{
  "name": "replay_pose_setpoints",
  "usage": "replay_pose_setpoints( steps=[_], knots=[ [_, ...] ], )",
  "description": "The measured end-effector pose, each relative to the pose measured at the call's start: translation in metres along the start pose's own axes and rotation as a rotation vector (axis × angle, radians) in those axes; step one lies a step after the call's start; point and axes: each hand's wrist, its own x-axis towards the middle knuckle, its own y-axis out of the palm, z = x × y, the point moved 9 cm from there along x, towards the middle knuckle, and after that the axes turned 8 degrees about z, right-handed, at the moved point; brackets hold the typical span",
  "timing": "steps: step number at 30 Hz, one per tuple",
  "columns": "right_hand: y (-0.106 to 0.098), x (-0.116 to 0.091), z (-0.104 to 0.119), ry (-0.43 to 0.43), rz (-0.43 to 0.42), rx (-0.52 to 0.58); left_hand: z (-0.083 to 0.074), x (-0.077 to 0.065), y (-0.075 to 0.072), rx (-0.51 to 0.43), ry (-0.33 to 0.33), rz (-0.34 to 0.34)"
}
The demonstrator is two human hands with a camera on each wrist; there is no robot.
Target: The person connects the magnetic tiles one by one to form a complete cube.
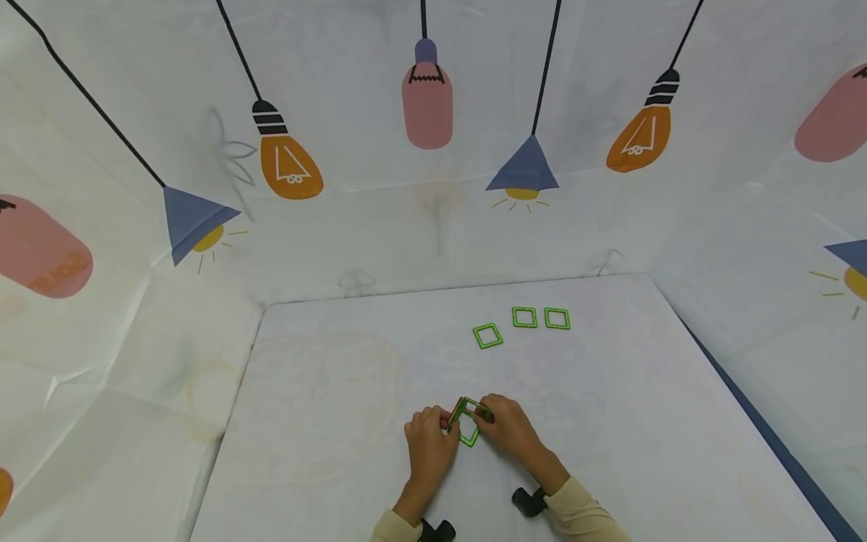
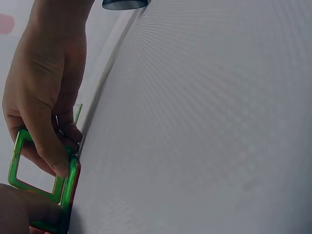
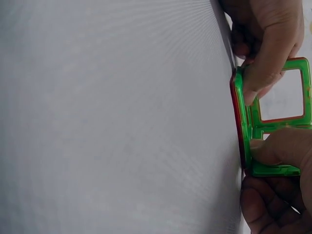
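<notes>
Several green square frame-shaped magnetic tiles [image 1: 468,443] are joined at their edges, some standing at an angle to one lying flat on the white table. On the left side, my left hand [image 1: 431,446] pinches an upright tile between thumb and fingers. My right hand [image 1: 512,430] pinches another tile of the same group from the right. In the right wrist view, the joined tiles [image 3: 305,92] show a red lower edge against the table, with both thumbs pressing on the green frames. Fingers cover parts of the joints, so the exact tile count is hidden.
Three loose green square tiles lie farther back: a tilted one [image 1: 492,345], a middle one [image 1: 524,326] and a right one [image 1: 558,327]. The white table [image 1: 325,421] meets a lamp-patterned sheet [image 1: 379,233] along its back and sides. Black cameras sit at both wrists.
</notes>
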Motion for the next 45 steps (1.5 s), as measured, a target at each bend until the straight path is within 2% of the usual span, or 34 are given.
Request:
replay_pose_setpoints(
  steps=[4, 7, 9, 12, 14, 16, 20, 26, 28, 30, 33, 37, 40, 45],
  knots=[
    [0.000, 0.001, 0.002, -0.007, -0.001, -0.003, 0.002, -0.001, 0.000, -0.010, -0.001, 0.020],
    [0.001, 0.002, 0.002, -0.001, 0.021, 0.001, 0.004, -0.003, 0.001, -0.069, 0.020, 0.079],
    [0.002, 0.003, 0.002, 0.005, 0.047, 0.007, 0.007, -0.006, 0.000, -0.146, 0.043, 0.130],
    [0.001, 0.005, 0.002, -0.008, 0.077, 0.017, 0.013, -0.006, -0.004, -0.313, 0.072, 0.205],
    [0.001, 0.007, 0.000, -0.015, 0.096, 0.022, 0.018, -0.004, -0.007, -0.400, 0.075, 0.240],
    [0.000, 0.009, -0.003, -0.016, 0.115, 0.030, 0.022, 0.002, -0.009, -0.449, 0.077, 0.274],
    [0.000, 0.011, -0.008, -0.027, 0.153, 0.047, 0.020, 0.018, -0.005, -0.441, 0.131, 0.340],
    [-0.001, 0.014, -0.005, -0.099, 0.159, 0.055, -0.001, 0.036, 0.010, -0.440, 0.280, 0.461],
    [0.000, 0.016, -0.005, -0.110, 0.167, 0.052, -0.006, 0.038, 0.015, -0.439, 0.298, 0.486],
    [0.002, 0.016, -0.005, -0.104, 0.181, 0.048, -0.008, 0.039, 0.018, -0.424, 0.302, 0.486],
    [0.002, 0.017, -0.006, -0.083, 0.188, 0.054, -0.006, 0.038, 0.019, -0.420, 0.272, 0.468],
    [0.000, 0.018, -0.007, -0.059, 0.203, 0.081, -0.004, 0.037, 0.016, -0.436, 0.255, 0.435],
    [0.000, 0.018, -0.011, -0.040, 0.261, 0.108, -0.002, 0.037, 0.013, -0.448, 0.248, 0.416],
    [-0.004, 0.017, -0.024, 0.020, 0.377, 0.167, 0.005, 0.034, 0.009, -0.448, 0.191, 0.411]
  ],
)
